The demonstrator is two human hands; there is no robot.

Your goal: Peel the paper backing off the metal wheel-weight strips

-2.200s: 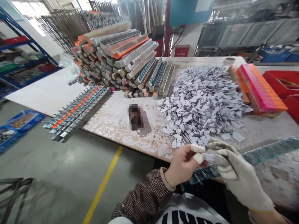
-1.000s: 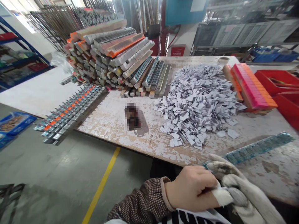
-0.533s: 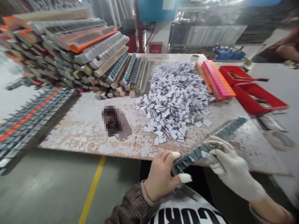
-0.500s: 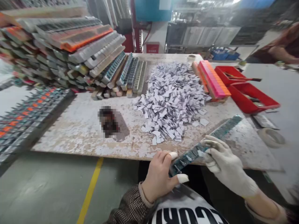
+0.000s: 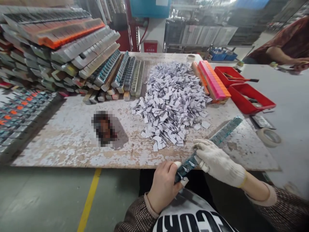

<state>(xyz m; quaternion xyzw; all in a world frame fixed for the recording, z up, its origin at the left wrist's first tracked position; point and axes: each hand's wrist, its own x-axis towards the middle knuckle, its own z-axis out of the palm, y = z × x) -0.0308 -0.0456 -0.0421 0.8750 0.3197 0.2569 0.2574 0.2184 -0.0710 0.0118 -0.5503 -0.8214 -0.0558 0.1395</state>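
My left hand [image 5: 162,184], with white covers on its thumb and a fingertip, is closed around the near end of a long, glittery teal bar [image 5: 226,129]. The bar slants over the table's front edge, its far end lying toward the right. Small pointed white pieces stick up from its near part. My right hand [image 5: 216,165], in a white knit glove, has its fingers bent together over the middle of the bar; whatever they pinch is hidden. Beyond the bar lies a big heap of small white paper-like pieces [image 5: 171,106].
Stacked bars [image 5: 65,54] fill the back left, and a rack of bars [image 5: 26,125] stands at far left. A pink and orange bar [image 5: 212,80], red trays [image 5: 251,96] and a tape roll [image 5: 269,137] are at right. A blurred-out object [image 5: 104,128] sits left. Another person's arm [image 5: 280,54] shows back right.
My gloved right hand has come down closer onto the bar, toward my left hand; the white piece at its fingertips is now hidden. My left hand keeps its hold. The whole view has shifted slightly.
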